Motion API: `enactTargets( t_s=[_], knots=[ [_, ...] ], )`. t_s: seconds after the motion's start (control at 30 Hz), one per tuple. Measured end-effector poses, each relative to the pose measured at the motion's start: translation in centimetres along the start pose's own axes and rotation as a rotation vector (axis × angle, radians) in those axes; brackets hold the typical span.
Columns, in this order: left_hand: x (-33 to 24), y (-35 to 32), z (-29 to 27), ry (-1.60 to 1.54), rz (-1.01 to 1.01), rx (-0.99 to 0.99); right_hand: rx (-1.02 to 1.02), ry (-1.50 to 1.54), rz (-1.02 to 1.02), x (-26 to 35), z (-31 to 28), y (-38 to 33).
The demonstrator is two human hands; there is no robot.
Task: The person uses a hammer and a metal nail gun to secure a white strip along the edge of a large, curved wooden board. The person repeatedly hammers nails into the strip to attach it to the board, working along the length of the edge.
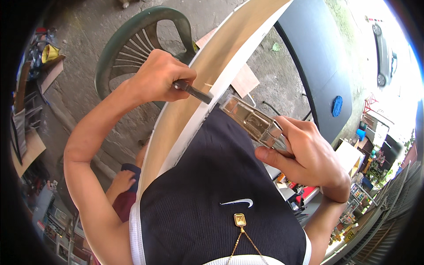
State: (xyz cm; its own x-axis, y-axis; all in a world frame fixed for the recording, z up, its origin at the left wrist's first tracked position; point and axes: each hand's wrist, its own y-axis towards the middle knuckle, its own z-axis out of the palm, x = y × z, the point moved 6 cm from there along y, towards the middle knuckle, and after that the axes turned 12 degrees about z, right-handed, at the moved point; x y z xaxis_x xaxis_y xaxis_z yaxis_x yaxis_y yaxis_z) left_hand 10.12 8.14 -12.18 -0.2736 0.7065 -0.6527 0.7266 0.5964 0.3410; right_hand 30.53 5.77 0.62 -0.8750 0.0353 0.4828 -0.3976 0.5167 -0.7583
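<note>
My left hand [163, 75] is closed round a dark tool with a blunt, flat metal end [199, 94]; its exact kind I cannot make out. The tool's end lies at the white edge of a long, curved panel [234, 44] with a tan inner face. My right hand [302, 152] grips a shiny metal staple gun [251, 119], its front end close to the panel's edge and a small gap apart from it. The panel leans against my dark top and runs upward away from me. Small dark marks line its white edge.
A green plastic chair [106, 62] stands behind the panel at left. Another person's hand [121, 182] rests low at left. A large dark-grey panel [316, 53] with a blue object [337, 106] on it lies at right. Wood pieces [244, 81] lie on the concrete floor.
</note>
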Motion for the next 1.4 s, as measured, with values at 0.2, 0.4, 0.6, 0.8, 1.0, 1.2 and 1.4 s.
enactTargets(
  t_s=[0.2, 0.4, 0.6, 0.8, 1.0, 1.2, 1.4],
  knots=[
    [0.1, -0.1, 1.0, -0.03, -0.049, -0.041, 0.004, -0.014, -0.05, 0.9, 0.4, -0.3],
    [0.2, 0.1, 1.2, -0.019, -0.01, -0.067, -0.005, -0.022, -0.059, 1.4, 0.5, -0.4],
    [0.0, 0.1, 1.2, -0.014, -0.027, -0.085, -0.025, -0.047, -0.031, 1.4, 0.2, -0.5],
    [-0.2, 0.2, 1.3, 0.028, -0.003, -0.093, -0.067, -0.032, -0.028, 1.5, 0.3, -0.5],
    [-0.5, 0.4, 1.3, 0.022, -0.012, -0.108, -0.053, -0.037, -0.039, 1.3, 0.4, -0.6],
    [-0.3, 0.0, 1.9, 0.046, -0.082, -0.014, -0.064, -0.032, -0.05, 1.1, 0.5, -0.6],
    [-0.3, 0.0, 1.9, 0.035, -0.072, -0.023, -0.078, -0.125, -0.021, 0.7, 0.7, -0.4]
  ],
)
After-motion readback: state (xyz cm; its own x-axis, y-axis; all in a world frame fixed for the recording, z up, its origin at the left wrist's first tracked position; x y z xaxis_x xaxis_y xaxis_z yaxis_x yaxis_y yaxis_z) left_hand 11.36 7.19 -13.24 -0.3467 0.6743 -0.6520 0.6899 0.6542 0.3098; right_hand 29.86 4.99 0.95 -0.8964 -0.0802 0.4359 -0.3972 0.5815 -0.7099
